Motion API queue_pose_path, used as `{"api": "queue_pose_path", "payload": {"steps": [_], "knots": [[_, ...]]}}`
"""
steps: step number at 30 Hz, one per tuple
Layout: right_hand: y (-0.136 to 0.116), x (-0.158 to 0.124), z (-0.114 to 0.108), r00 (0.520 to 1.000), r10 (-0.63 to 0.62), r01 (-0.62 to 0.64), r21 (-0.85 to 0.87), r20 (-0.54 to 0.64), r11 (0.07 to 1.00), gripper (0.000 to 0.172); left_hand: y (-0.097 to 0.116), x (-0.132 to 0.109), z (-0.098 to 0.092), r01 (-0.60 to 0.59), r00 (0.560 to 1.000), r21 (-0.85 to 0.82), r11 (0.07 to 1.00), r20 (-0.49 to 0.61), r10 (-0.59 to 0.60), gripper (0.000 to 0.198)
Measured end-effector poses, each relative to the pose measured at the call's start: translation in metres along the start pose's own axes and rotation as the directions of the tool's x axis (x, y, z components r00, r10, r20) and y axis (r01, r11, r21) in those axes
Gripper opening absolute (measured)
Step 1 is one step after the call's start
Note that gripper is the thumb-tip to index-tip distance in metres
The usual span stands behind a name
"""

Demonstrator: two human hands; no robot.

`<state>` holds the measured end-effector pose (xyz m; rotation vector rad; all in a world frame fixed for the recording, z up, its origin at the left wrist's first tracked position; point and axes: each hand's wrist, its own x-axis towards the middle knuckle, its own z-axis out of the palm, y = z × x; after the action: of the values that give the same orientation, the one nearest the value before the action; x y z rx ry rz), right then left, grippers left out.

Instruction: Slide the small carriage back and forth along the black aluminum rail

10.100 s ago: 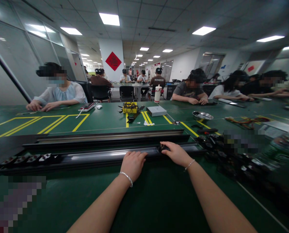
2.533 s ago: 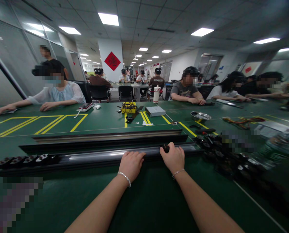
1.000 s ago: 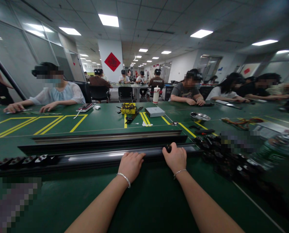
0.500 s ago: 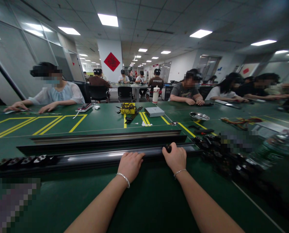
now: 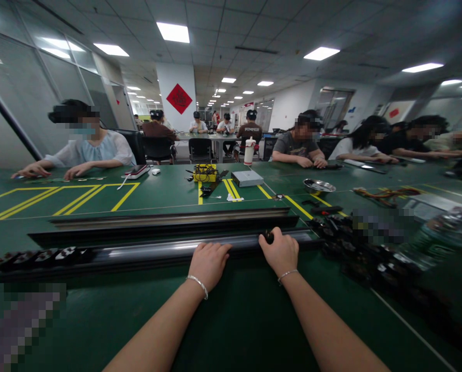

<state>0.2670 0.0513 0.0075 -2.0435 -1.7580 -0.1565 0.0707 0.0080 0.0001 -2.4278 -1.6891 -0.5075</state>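
Observation:
A long dark metal rail (image 5: 153,251) lies across the green table (image 5: 234,320) in front of me. My left hand (image 5: 209,264) rests on the rail's near edge with its fingers curled over it. My right hand (image 5: 280,251) is closed on a small black part (image 5: 268,236) sitting in the rail's channel. Several small black-and-white parts (image 5: 41,256) sit in a row in the rail's left end. Two more rails (image 5: 169,222) lie just behind it.
A heap of small black parts (image 5: 355,248) lies to my right. A metal bowl (image 5: 318,185), a white box (image 5: 247,177) and a yellow box (image 5: 204,172) stand farther back. Other people work along the table's far side, left and right.
My hands stay on the rail. Over ten seconds my right hand has turned from lying flat to closed on the black part. The person at the far left has shifted their arms.

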Motion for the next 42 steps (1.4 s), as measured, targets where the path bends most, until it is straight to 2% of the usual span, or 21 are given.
{"api": "queue_pose_path", "payload": {"steps": [7, 31, 42], "knots": [[-0.0003, 0.0005, 0.0044, 0.999, 0.023, -0.024, -0.015, -0.045, 1.0, 0.025, 0.0002, 0.0002, -0.0004, 0.003, 1.0, 0.015, 1.0, 0.009, -0.003, 0.027], [0.0053, 0.0029, 0.0054, 0.998, 0.008, -0.008, -0.001, -0.064, 1.0, 0.023, -0.0022, -0.0003, 0.0028, -0.011, 1.0, 0.007, 1.0, -0.01, 0.011, 0.027], [0.0067, 0.0039, 0.0069, 0.996, 0.007, -0.012, -0.06, -0.091, 0.998, 0.025, -0.0025, 0.0, 0.0041, -0.019, 1.0, 0.006, 1.0, -0.018, 0.02, 0.026]]}}
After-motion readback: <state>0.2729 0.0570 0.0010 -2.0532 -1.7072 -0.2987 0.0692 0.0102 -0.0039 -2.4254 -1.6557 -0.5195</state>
